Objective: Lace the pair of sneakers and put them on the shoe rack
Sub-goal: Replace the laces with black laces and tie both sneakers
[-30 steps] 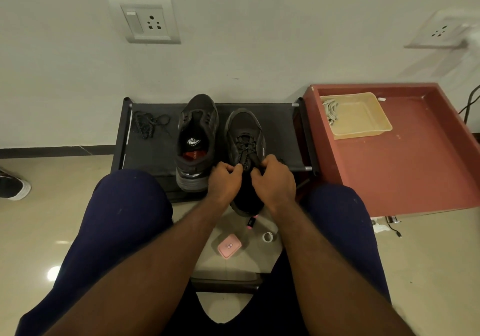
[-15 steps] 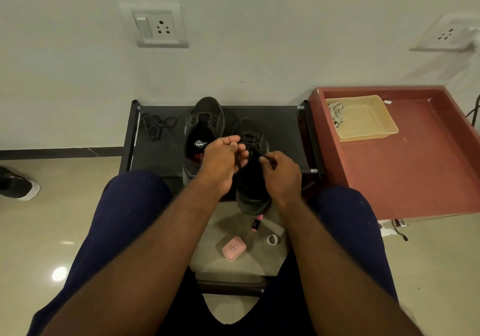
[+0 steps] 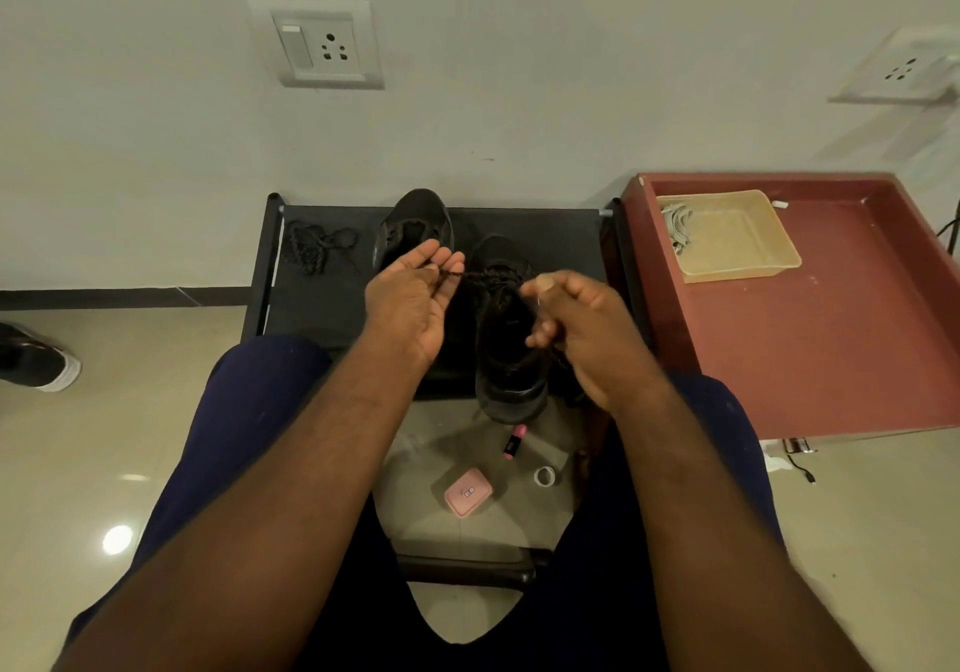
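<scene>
Two black sneakers stand on the black shoe rack [image 3: 561, 235] against the wall. The left sneaker [image 3: 415, 224] has no lace and is partly behind my left hand [image 3: 410, 302]. The right sneaker [image 3: 506, 349] sticks out over the rack's front edge, heel toward me. A black lace [image 3: 485, 276] runs taut across its top between my hands. My left hand pinches one end with the palm turned up. My right hand [image 3: 576, 323] grips the other end with curled fingers. A second loose black lace [image 3: 314, 248] lies bunched on the rack's left part.
A red table [image 3: 857, 359] stands right of the rack, with a beige tray [image 3: 737, 240] holding pale cords. On the floor between my knees lie a pink case [image 3: 467, 492], a pink tube [image 3: 514, 440] and a small white ring [image 3: 544, 476]. Another shoe [image 3: 36, 357] lies far left.
My hands rose from the sneaker's heel to its laces and spread apart, pulling the lace taut. The left palm turned upward. The view shifted slightly.
</scene>
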A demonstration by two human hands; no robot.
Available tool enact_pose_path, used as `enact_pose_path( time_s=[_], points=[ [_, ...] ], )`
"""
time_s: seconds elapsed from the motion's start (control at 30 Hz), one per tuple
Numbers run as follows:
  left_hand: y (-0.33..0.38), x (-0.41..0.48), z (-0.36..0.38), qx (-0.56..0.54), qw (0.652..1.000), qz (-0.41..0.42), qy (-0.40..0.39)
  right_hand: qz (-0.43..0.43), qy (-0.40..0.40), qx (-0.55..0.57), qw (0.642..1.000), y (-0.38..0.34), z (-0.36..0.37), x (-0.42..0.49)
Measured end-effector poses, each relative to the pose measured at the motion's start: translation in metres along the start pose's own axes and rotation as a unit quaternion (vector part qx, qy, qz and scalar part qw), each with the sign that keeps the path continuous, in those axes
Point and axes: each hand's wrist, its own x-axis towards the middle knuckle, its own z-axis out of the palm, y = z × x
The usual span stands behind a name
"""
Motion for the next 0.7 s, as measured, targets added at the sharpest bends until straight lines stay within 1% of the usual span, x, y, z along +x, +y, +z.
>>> enact_pose_path(
  time_s=[0.07,0.13,0.17,0.23,0.27,0.33,0.37,0.4,0.43,0.5,0.53,0.6,0.63,0.67,0.7],
  points=[
    [0.002,0.001,-0.003,0.060,0.998,0.014,0.021,0.014,0.069,0.095,0.993,-0.006,-0.013,0.004],
    [0.000,-0.003,-0.004,0.146,0.989,0.007,0.000,0.028,0.108,0.090,0.990,-0.005,-0.022,0.006],
    [-0.002,-0.007,-0.003,0.192,0.981,-0.006,-0.033,0.037,0.107,0.063,0.992,-0.003,-0.022,0.007],
    [-0.010,-0.017,0.001,0.281,0.951,-0.046,-0.124,0.048,0.063,-0.006,0.997,-0.001,-0.015,0.005],
    [-0.014,-0.022,0.003,0.316,0.931,-0.064,-0.169,0.048,0.022,-0.039,0.998,0.000,-0.009,0.004],
    [-0.024,-0.029,0.006,0.351,0.902,-0.082,-0.235,0.045,-0.084,-0.099,0.991,-0.002,0.001,0.000],
    [-0.028,-0.030,0.005,0.360,0.896,-0.077,-0.248,0.045,-0.137,-0.128,0.981,0.001,0.004,0.001],
    [-0.031,-0.030,0.004,0.376,0.891,-0.057,-0.249,0.044,-0.177,-0.160,0.970,0.002,0.005,0.000],
    [-0.032,-0.030,0.003,0.397,0.886,-0.025,-0.238,0.040,-0.193,-0.205,0.959,0.003,0.004,0.000],
    [-0.032,-0.027,0.000,0.416,0.886,0.027,-0.202,0.043,-0.184,-0.260,0.947,0.003,0.000,-0.001],
    [-0.030,-0.025,0.000,0.413,0.892,0.038,-0.179,0.050,-0.166,-0.254,0.952,0.002,-0.003,-0.001],
    [-0.024,-0.021,0.000,0.401,0.906,0.045,-0.130,0.072,-0.122,-0.178,0.974,0.004,-0.013,0.002],
    [-0.021,-0.020,0.000,0.405,0.906,0.052,-0.110,0.081,-0.098,-0.145,0.981,0.005,-0.019,0.004],
    [-0.019,-0.018,0.000,0.417,0.901,0.062,-0.099,0.092,-0.066,-0.141,0.983,0.006,-0.023,0.006],
    [-0.019,-0.017,0.000,0.435,0.892,0.072,-0.101,0.100,-0.024,-0.166,0.981,0.009,-0.026,0.009]
  ],
)
